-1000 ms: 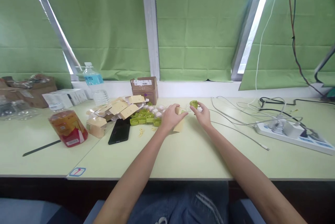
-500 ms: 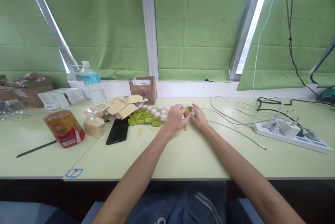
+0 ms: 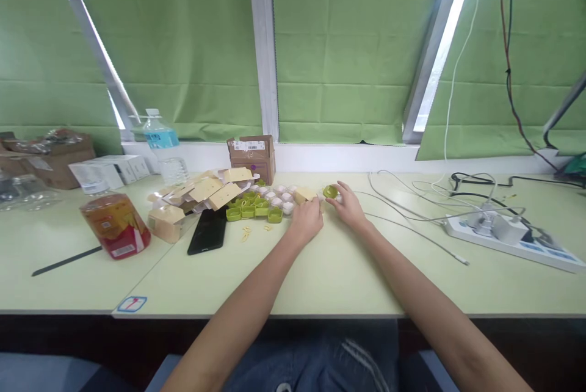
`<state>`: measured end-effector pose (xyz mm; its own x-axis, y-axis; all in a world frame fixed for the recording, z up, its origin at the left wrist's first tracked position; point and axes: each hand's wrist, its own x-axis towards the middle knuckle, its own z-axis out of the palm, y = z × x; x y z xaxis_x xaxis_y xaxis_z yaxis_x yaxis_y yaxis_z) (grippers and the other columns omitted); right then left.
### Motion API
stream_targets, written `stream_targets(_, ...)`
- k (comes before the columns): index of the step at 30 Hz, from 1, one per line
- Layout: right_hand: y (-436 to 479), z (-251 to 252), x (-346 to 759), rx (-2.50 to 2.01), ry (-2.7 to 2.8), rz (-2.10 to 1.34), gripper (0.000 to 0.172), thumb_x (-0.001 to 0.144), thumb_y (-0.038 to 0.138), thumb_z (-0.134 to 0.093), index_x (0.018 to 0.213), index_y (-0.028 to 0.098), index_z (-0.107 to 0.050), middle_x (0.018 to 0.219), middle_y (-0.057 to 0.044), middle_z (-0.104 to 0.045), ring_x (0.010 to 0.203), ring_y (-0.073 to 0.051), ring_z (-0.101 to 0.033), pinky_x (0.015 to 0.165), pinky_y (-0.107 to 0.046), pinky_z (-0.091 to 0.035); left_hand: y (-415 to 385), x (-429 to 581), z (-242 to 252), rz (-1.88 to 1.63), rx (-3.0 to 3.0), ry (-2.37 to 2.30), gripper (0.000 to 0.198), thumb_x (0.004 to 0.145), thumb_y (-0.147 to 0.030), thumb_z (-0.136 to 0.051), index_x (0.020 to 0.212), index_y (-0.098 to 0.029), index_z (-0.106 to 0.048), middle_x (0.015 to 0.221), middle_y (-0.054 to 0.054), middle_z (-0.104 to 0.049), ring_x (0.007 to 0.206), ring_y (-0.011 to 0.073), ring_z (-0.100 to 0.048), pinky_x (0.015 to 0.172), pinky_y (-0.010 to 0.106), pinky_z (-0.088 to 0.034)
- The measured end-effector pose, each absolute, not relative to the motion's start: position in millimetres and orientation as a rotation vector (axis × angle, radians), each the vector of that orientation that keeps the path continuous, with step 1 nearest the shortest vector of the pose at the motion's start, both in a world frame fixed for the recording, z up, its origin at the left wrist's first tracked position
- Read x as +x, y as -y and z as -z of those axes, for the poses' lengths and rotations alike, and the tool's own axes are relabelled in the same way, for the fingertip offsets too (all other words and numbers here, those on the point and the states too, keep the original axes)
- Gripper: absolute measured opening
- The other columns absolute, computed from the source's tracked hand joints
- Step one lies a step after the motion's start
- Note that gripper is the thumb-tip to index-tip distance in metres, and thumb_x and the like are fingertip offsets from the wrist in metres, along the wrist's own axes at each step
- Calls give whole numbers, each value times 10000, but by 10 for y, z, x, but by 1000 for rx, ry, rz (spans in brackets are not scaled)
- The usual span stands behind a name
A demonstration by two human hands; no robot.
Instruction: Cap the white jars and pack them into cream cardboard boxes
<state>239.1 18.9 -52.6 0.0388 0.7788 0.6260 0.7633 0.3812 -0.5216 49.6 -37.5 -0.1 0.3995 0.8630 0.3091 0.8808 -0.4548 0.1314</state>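
My left hand is closed on a small tan cardboard box, whose top shows beyond my knuckles. Just to its right, my right hand grips a small green cup-shaped piece between thumb and fingers. A pale rounded item shows partly by the right fingertips; its kind is unclear. Left of my hands lie several white rounded pieces in rows. Beside them is a cluster of green cup-shaped pieces. Small yellow bits are scattered in front.
Tan boxes are heaped at the left, behind a black phone. An orange-red jar, a water bottle and a brown carton stand farther off. Cables run to a white power strip on the right.
My hands have moved apart. My left hand has drawn down and left with the tan box, while the green piece stays in my right hand. The view has shifted slightly.
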Motion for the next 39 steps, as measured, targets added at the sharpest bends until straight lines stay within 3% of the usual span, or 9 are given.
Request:
stream_targets(5,-340,479,2348,-1347,1758,-27,466,929,399,-651,1347,195,-621,1497,-167,-555,1450,-321,-475,1190,-470,-404,493,639,33,536,-2650,1503,272,974,-201,-479,1197,-117,-609,1177,194,-712,1133,324,-675,917,419,-529)
stream_targets(9,-433,511,2341,-1385,1825,-43,432,925,294,-620,1343,185,-607,1364,-143,-652,1295,-294,-591,1110,-434,-468,481,709,140,551,-2670,1405,263,962,-217,-507,1183,-124,-615,1267,192,-672,1266,336,-594,1092,488,-452)
stream_targets(12,-426,509,2367,-1467,1856,-11,466,889,187,-602,1356,199,-602,1351,-129,-652,1208,-279,-631,1043,-402,-499,352,643,239,656,-2684,1482,347,948,-239,-548,1273,-118,-568,1340,207,-622,1330,349,-541,1092,502,-469)
stream_targets(16,-367,470,2426,-1532,1893,39,448,929,244,-609,1377,226,-588,1321,-123,-648,1127,-279,-661,927,-380,-536,162,508,359,874,-2876,1339,447,951,-278,-567,1375,-150,-505,1399,185,-581,1354,309,-534,1155,484,-447)
stream_targets(21,-337,467,2468,-1519,1979,68,409,954,296,-632,1355,230,-586,1367,-110,-629,1134,-268,-660,874,-351,-527,82,494,432,1058,-2909,1278,534,922,-266,-593,1429,-161,-464,1547,196,-441,1497,313,-395,1259,496,-336)
stream_targets(26,-291,473,2443,-1564,2058,99,417,981,380,-621,1363,219,-579,1321,-131,-637,1034,-276,-675,791,-344,-500,104,526,382,998,-2837,1289,459,900,-204,-590,1351,-156,-513,1521,204,-420,1457,341,-417,1226,523,-373)
stream_targets(29,-223,456,2419,-1581,2059,111,405,991,391,-603,1348,200,-584,1244,-132,-639,966,-263,-673,764,-336,-489,96,515,322,1029,-2765,1300,504,888,-120,-557,1381,-189,-479,1523,173,-407,1458,317,-409,1199,487,-408)
stream_targets(34,-102,357,2373,-1474,2073,87,417,968,329,-629,1352,171,-592,1178,-134,-653,976,-253,-667,847,-336,-501,25,446,214,954,-2656,1277,617,777,120,-378,1279,-202,-536,1317,127,-569,1338,264,-490,1120,440,-448)
stream_targets(39,36,80,2326,-1391,2158,-81,286,880,286,-718,1144,176,-708,1086,-122,-740,975,-281,-693,863,-356,-520,-33,356,114,1021,-2600,1281,386,864,61,-392,1061,-200,-598,1184,118,-631,1209,274,-541,1037,438,-477)
